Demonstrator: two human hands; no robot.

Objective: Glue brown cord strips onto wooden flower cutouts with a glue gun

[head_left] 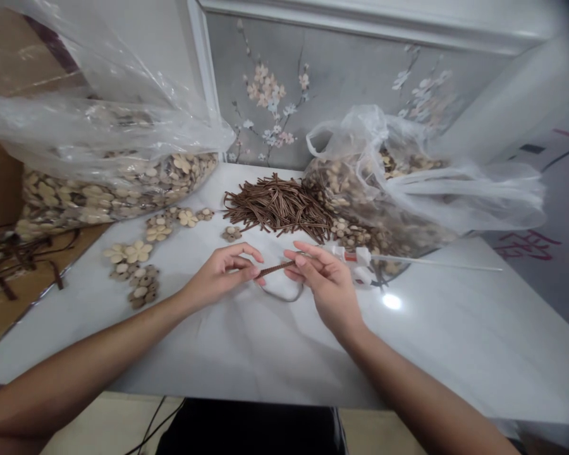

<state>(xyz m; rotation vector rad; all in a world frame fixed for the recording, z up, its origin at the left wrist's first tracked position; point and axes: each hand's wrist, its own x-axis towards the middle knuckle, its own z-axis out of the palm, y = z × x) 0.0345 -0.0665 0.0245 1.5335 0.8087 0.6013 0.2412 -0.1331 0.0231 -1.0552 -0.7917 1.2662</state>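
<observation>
A brown braided strip (275, 268) is stretched between my two hands above the white table. My left hand (225, 268) pinches its left end between thumb and finger. At the other end my right hand (325, 278) grips it with the thumb over the fingers. Below the strip hangs a thin greyish loop (284, 299), which looks joined to it, though the fingers hide the joins. Just beyond my hands lies a pile of brown strips (277, 205). A small grey-brown flower piece (231, 234) sits in front of that pile.
Cream flower pieces (138, 251) and grey-brown clusters (142, 294) lie at the left. Clear bags of such pieces stand back left (118, 189) and back right (360, 177). A white glue gun (360, 256) with a long glue stick (436, 262) lies beside my right hand.
</observation>
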